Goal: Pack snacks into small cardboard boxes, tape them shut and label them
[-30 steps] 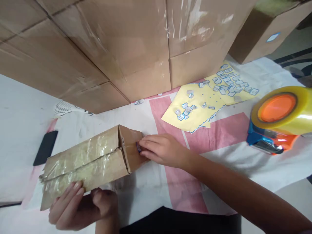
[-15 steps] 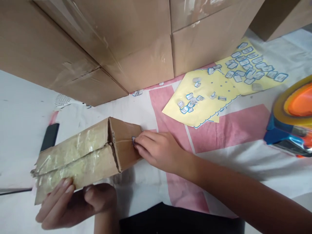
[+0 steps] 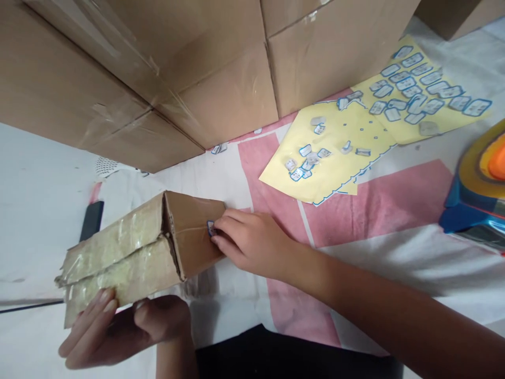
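A small taped cardboard box (image 3: 130,255) lies on the cloth in front of me. My left hand (image 3: 118,329) grips its near long side from below, fingers curled over the edge. My right hand (image 3: 252,242) rests against the box's right end face, fingertips pinched on a small blue-edged sticker (image 3: 210,228) pressed to that face. Two yellow sticker sheets (image 3: 339,152) with several blue-edged stickers lie to the upper right.
Large cardboard cartons (image 3: 177,79) stand stacked along the far side. A tape dispenser (image 3: 479,195) with an orange core sits at the right edge. A dark flat object (image 3: 91,220) lies left of the small box. The cloth (image 3: 371,210) is white with pink bands.
The small box and both hands have shifted a little leftward in view as the camera tilted. My right fingertips have stayed on the sticker at the end face.
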The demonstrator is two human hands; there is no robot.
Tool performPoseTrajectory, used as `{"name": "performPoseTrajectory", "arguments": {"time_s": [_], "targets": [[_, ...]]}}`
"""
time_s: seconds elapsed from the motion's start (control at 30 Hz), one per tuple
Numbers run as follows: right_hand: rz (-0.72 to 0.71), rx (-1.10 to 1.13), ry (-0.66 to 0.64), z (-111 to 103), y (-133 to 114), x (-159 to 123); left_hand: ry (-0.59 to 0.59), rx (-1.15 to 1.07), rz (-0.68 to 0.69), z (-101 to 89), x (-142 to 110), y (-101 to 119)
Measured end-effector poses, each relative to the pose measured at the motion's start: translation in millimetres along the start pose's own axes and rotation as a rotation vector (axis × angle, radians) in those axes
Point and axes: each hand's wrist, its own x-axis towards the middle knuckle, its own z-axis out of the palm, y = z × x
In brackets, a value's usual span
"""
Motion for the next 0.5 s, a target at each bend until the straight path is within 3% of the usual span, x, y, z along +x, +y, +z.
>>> {"name": "performPoseTrajectory", "arguments": {"time_s": [0.07, 0.13, 0.3, 0.5], "targets": [[0.054, 0.055, 0.000, 1.2, -1.2, 0.8, 0.334, 0.034, 0.121, 2.1, 2.2, 6.8], [0.099, 0.088, 0.005, 3.1, -3.0, 1.8, 0.506, 0.042, 0.189, 4.8, 5.1, 12.5], [0.145, -0.019, -0.021, 5.2, -7.2, 4.5, 0.495, 0.040, 0.169, 6.4, 8.3, 12.8], [0.089, -0.105, -0.002, 5.4, -4.0, 5.0, 0.498, 0.162, 0.071, 3.2, 7.6, 16.0]]}}
